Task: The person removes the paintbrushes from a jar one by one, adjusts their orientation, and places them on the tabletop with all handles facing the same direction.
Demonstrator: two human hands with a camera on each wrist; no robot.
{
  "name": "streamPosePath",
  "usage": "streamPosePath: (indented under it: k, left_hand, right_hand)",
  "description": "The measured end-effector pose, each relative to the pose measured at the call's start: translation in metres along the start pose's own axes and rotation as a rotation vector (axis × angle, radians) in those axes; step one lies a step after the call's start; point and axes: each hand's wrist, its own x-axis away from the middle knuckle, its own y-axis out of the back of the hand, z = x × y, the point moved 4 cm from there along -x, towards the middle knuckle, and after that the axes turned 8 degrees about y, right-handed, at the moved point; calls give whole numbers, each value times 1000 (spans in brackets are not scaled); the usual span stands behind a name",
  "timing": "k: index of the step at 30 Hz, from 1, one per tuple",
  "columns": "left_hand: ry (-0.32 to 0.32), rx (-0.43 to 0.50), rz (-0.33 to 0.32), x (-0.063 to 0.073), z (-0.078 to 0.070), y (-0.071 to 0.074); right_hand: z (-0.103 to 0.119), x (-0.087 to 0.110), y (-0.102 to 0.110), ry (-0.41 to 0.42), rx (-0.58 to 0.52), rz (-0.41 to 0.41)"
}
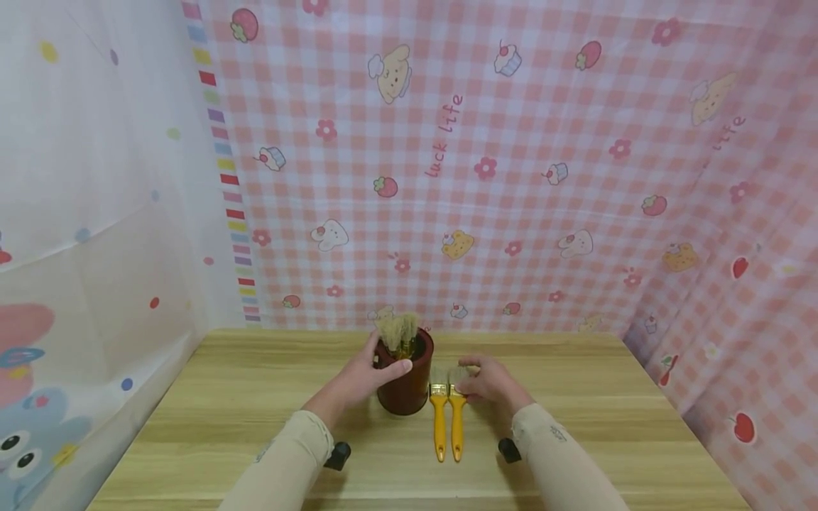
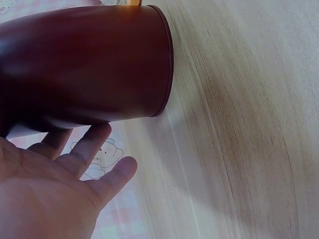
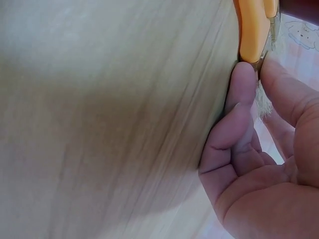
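Note:
A dark reddish-brown cylindrical pot stands upright on the table, with paintbrushes in it, bristles up. My left hand grips the pot near its top, the thumb lying over the near rim; in the left wrist view some fingers touch its side. To the right of the pot, two yellow-handled paintbrushes lie side by side, handles toward me. My right hand pinches the right paintbrush around its metal band, while the left paintbrush lies close beside it. In the right wrist view, thumb and fingertip meet at the band below the orange-yellow handle.
The wood-grain table reaches back to a pink checked cloth hanging behind it. A white patterned cloth hangs on the left, and more pink checked cloth on the right. Black wrist devices show under both sleeves.

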Motion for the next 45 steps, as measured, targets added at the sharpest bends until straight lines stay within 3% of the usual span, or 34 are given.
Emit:
streamPosePath:
  k: [13,17,23,30,35,39,45]
  left_hand:
    - [-5,-2,-5,2,-1,1]
    - [-11,6,-1,2,-1,1]
    - [2,17,3,4,-1,1]
    - [6,6,2,3,-1,1]
    - [5,8,2,3,-1,0]
    - [3,6,4,2,-1,0]
    - [-3,20,9,1,0,0]
  right_hand:
    - [-1,6,10,-6,20,12]
    - [0,8,21,11,83,12]
    - [7,8,44,21,66,16]
    - [33,4,75,81,73,14]
    - [61,-3,83,148,89,18]
    - [86,-7,78,188,121,25]
    - [116,-9,50,266,144,99]
